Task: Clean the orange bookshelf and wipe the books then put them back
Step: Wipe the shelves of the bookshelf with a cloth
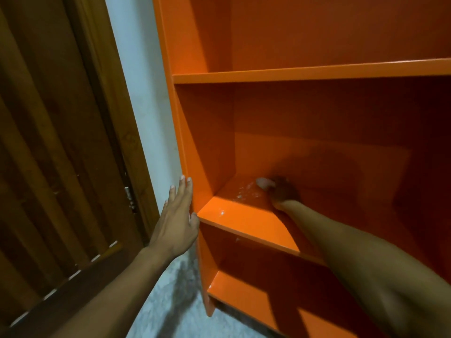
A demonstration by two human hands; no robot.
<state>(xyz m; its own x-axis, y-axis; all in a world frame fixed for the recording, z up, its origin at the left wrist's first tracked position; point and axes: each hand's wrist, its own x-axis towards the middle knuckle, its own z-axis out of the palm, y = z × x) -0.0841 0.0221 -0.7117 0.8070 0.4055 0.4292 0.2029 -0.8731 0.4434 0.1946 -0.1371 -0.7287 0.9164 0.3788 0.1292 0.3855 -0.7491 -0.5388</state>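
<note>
Head | left hand (pixel 176 217) fingers straight, flat on bookshelf (pixel 317 73) side | right hand (pixel 283 191) seemingly gripping pale cloth (pixel 264 182)

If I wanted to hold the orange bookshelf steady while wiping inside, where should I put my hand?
Probably on the left side panel's front edge, coming from the outside left. That upright board is tall, flat and bare, so a palm can press against it. The left hand already rests there with straight fingers, while the right hand holds something pale on the dusty shelf.
</note>
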